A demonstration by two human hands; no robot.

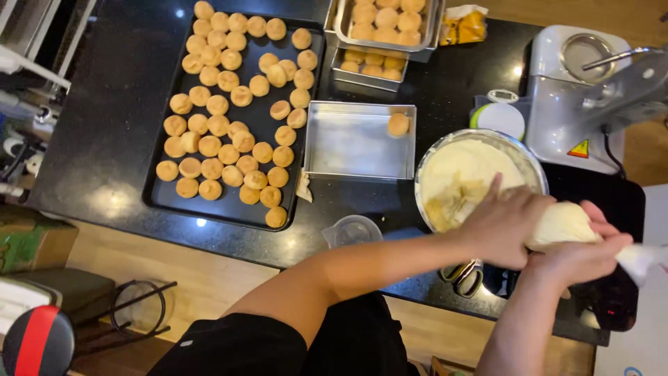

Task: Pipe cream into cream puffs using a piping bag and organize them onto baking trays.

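both hands wrapped around piping bag (565, 221), just right of cream bowl (480, 179): left hand (502, 228) cupping the front, right hand (581, 256) squeezing the back. soft, bulging, slippery; best gripped behind the bulge.

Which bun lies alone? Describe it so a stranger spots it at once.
Start at the big black baking tray crowded with round buns. Just right of it sits a shallow square metal pan. The lone bun lies in its upper right corner, the only one in that pan.
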